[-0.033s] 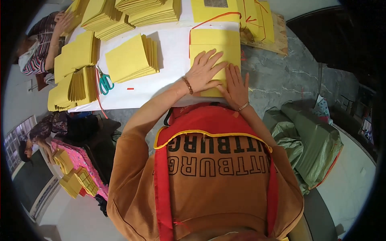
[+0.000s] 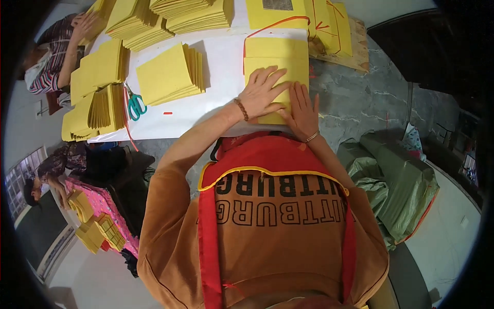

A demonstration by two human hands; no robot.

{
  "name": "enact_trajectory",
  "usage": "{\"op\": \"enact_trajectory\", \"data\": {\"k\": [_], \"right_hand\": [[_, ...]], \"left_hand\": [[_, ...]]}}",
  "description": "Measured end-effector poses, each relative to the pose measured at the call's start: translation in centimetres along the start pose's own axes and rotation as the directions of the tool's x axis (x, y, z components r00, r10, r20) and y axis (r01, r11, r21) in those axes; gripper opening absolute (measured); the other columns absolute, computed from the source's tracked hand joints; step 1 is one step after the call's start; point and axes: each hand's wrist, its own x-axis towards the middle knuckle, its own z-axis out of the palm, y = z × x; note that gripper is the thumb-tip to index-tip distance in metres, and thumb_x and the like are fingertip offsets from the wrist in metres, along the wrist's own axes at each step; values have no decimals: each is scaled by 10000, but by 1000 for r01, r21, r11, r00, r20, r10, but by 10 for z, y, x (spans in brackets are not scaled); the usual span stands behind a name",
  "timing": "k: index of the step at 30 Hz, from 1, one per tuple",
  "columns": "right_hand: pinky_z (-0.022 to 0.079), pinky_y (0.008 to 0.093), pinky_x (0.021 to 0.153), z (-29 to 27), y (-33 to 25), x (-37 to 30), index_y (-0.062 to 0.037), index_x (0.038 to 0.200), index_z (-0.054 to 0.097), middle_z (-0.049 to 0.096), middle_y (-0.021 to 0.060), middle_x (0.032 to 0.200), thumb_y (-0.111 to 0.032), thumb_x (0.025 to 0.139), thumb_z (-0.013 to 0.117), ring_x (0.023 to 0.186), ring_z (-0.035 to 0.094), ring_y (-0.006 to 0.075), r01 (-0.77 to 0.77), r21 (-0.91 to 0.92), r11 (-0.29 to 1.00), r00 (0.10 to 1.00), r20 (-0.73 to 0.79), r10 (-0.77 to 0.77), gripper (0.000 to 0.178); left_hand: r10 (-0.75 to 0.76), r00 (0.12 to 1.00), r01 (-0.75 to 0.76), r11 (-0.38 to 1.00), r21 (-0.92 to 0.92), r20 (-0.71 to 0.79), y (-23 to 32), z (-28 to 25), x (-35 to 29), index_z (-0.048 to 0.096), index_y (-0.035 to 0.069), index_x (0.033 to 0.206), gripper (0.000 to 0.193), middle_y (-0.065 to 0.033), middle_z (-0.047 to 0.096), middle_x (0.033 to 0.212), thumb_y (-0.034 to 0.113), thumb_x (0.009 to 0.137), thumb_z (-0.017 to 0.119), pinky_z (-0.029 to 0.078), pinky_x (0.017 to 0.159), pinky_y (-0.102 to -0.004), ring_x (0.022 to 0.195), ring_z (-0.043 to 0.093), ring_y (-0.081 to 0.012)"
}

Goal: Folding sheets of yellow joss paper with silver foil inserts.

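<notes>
Flat on the white-covered table lies a yellow rectangular paper piece point(image 2: 276, 49), with a crease or edge running across its upper part. Spread over its middle is my left hand point(image 2: 263, 93), palm down, fingers apart, a beaded bracelet at the wrist. My right hand point(image 2: 304, 110) rests along its right edge with fingers stretched out; the two thumbs come close together near the lower part. Whether other sheets lie beneath is hidden. A red cord point(image 2: 272, 23) runs along the paper's left side and curves over its top.
Left of it stand fanned yellow paper bundles point(image 2: 167, 77), green-handled scissors point(image 2: 136, 106) and a small red scrap point(image 2: 168, 113). Tied yellow bundles point(image 2: 332, 31) sit at the far right. A co-worker's hand point(image 2: 85, 23) is at the far left. Green wrapped bales point(image 2: 396, 170) stand on the right.
My left fingers have slid very slightly toward me over the yellow paper. My right hand stays where it was.
</notes>
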Motion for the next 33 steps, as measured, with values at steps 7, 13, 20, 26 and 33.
{"op": "enact_trajectory", "data": {"k": [7, 13, 20, 26, 33], "right_hand": [[146, 534, 1068, -5, 8, 4, -69, 1380, 326, 242, 120, 1467, -338, 904, 399, 1364, 204, 279, -60, 271, 961, 995, 88, 37, 552], [249, 359, 1062, -1, 38, 14, -80, 1341, 405, 294, 157, 1436, -276, 955, 300, 1316, 309, 276, -23, 563, 826, 994, -73, 78, 446], [308, 355, 1005, -56, -4, 33, -13, 1312, 410, 460, 138, 1309, -311, 990, 266, 1237, 405, 247, -57, 883, 466, 850, -202, 486, 462], [371, 314, 944, -25, -35, 47, 3, 1241, 475, 539, 104, 1193, -223, 966, 401, 1119, 491, 195, -38, 955, 295, 912, -87, 401, 364], [397, 316, 901, 10, -126, 100, -3, 1267, 459, 562, 96, 1187, -289, 928, 488, 1098, 527, 189, -223, 914, 340, 973, 231, 19, 444]], "left_hand": [[-4, 1000, 2, 936, 353, 5, 24, 11, 0, 502, 19, 1209, 529, -207, 481, 1238, 313, 777, 587, 369, 900, -449, 1117, 457, -321], [20, 999, -7, 907, 420, -27, 27, 15, 6, 542, -24, 1107, 462, -210, 549, 1119, 228, 720, 559, 433, 781, -350, 953, 540, -283], [1, 978, 39, 981, 192, -207, 22, -66, 6, 547, 24, 1127, 460, -115, 562, 1136, 169, 691, 582, 447, 759, -303, 957, 556, -213], [45, 910, 163, 875, 457, -412, -20, -160, -71, 575, 77, 1151, 439, -76, 605, 1124, 55, 714, 539, 416, 829, -350, 1004, 559, -212], [-162, 913, 364, 739, 567, -375, -83, -163, -139, 559, 132, 1190, 464, -38, 593, 1162, 55, 734, 525, 389, 853, -346, 1029, 549, -186]]}}
